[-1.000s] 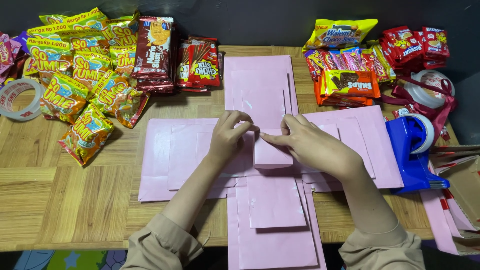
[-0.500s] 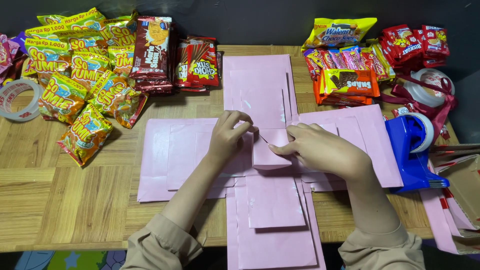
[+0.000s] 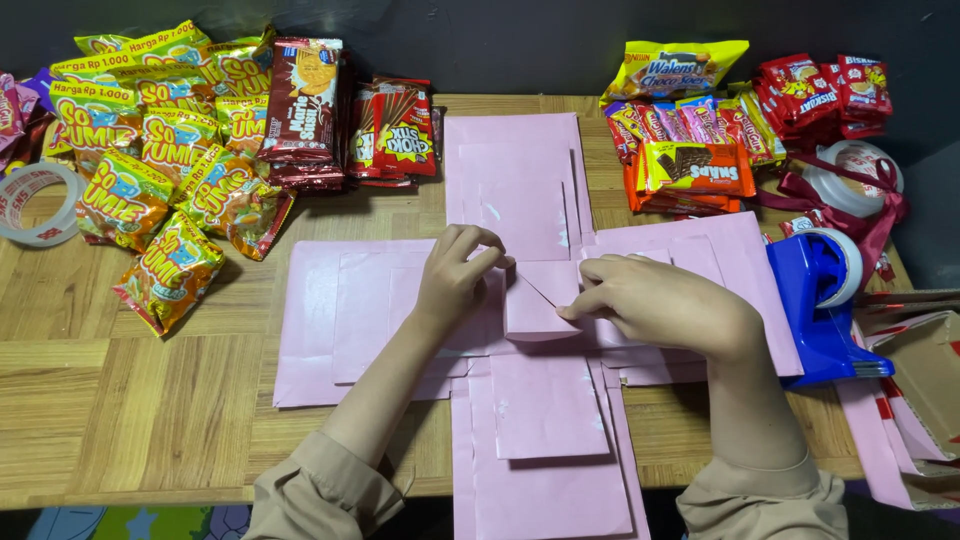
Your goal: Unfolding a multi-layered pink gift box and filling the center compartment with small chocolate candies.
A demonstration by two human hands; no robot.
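A flat pink paper cross (image 3: 520,190) made of layered sheets lies on the wooden table (image 3: 120,400). At its centre sits a small pink square flap (image 3: 535,305), partly lifted. My left hand (image 3: 455,280) pinches the flap's upper left corner with its fingertips. My right hand (image 3: 665,305) grips the flap's right edge and presses on the right arm of the cross. Both sleeves are beige.
Yellow snack bags (image 3: 150,170) pile at the left, with brown and red packets (image 3: 340,110) behind them. A clear tape roll (image 3: 35,205) lies far left. More red and yellow snacks (image 3: 740,110) sit at the back right. A blue tape dispenser (image 3: 825,305) and a ribbon spool (image 3: 850,180) stand right.
My right hand has slid down and right along the centre flap, and the flap's corner now stands raised. My left hand has barely shifted.
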